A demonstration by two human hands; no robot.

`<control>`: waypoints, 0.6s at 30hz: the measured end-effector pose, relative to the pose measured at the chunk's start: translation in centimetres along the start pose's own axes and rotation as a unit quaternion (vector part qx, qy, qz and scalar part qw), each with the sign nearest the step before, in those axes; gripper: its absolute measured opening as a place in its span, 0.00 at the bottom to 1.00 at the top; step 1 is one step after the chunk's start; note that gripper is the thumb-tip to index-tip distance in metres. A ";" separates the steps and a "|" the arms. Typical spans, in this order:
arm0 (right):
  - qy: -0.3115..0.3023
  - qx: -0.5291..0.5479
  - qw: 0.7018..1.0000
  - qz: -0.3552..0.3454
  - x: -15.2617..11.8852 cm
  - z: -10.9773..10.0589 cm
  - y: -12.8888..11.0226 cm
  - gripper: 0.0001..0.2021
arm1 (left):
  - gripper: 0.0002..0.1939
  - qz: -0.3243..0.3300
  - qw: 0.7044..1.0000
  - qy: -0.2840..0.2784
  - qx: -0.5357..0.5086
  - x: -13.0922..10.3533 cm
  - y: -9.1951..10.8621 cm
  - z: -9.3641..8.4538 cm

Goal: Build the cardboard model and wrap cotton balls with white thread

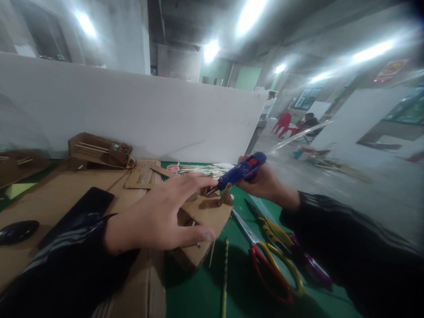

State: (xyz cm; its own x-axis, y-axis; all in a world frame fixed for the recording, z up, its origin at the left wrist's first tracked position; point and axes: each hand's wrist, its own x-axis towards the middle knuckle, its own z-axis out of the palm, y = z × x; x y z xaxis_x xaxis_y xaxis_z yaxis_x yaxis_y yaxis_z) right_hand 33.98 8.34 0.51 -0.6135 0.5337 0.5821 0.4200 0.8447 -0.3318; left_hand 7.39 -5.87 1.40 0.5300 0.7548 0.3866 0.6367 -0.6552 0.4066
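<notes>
My right hand (261,181) is closed around a blue hot glue gun (243,170), and a clear glue stick (301,134) sticks out of its back end. The gun's nozzle points down-left at small upright cardboard pieces on top of a cardboard model (212,210). Over the model's left side lies my left hand (165,212), thumb and fingers spread apart. Its index fingertip is close to the nozzle, and the thumb is over the near side. The hand hides part of the model; whether it presses on the cardboard I cannot tell.
Red-and-yellow-handled scissors (271,265), a purple-handled tool (311,267) and a twisted yellowish stick (225,274) lie on the green tabletop (195,293). Leftward are a black phone (79,214), a mouse (20,230) and a cardboard box (99,150). A white partition (132,106) stands behind.
</notes>
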 end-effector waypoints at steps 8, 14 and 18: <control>0.009 -0.012 1.000 -0.009 0.0 -0.1 0.2 0.07 | 0.40 0.000 1.000 0.002 0.003 -0.1 -0.1 0.1; 0.009 -0.019 1.000 -0.016 0.0 -0.2 0.1 0.08 | 0.40 0.001 1.000 0.003 0.000 0.0 -0.1 0.0; 0.008 -0.021 1.000 -0.017 0.0 -0.2 0.3 0.08 | 0.40 0.002 1.000 0.001 0.000 0.0 -0.1 0.0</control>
State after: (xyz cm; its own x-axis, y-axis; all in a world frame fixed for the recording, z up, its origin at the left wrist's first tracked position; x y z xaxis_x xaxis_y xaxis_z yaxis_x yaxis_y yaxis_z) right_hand 34.30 8.58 0.56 -0.6179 0.5034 0.6040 0.4269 0.8599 -0.2799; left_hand 7.32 -5.82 1.41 0.5308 0.7528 0.3893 0.6356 -0.6575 0.4047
